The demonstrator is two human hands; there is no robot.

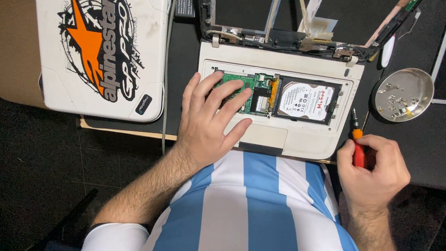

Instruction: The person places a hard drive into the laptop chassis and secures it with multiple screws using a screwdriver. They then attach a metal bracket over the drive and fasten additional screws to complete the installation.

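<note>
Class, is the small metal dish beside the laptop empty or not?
Not empty: the metal dish holds several small screws scattered across its bottom.

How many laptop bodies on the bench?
2. A closed white laptop with a sticker lies at left; an opened white laptop, internals exposed, sits centre under the left hand.

A white stickered laptop lid (99, 39) lies left; a metal dish (403, 94) of screws sits right.
</note>
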